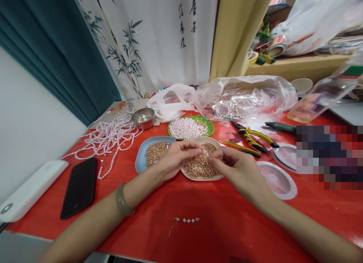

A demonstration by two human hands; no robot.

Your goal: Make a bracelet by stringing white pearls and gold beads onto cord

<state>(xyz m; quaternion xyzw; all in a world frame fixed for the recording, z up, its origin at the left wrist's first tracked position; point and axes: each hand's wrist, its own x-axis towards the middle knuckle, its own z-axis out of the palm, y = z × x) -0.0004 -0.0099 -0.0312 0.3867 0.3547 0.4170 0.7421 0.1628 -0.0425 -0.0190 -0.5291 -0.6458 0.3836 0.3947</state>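
Both hands hover over a cream dish (202, 179) of small gold beads (200, 168). My left hand (181, 157), with a ring and a green bangle (121, 199) on its arm, is closed in a pinch; what sits at its fingertips is too small to make out. Close beside it, the thumb and forefinger of my right hand (231, 161) are pinched too, on something I cannot make out. Under the left fingers, a blue dish (140, 157) holds more gold beads. A short strand of pearl beads with a thread tail (188, 220) lies on the red table in front.
A green dish (211, 126) of pearl beads stands behind. Pearl strings (113, 132), a metal bowl (143, 118) and a phone (79, 188) lie left. Pliers (251, 136), tweezers (239, 146), clear spools (279, 181) and a plastic bottle (326, 92) are right. Plastic bags (246, 96) line the back.
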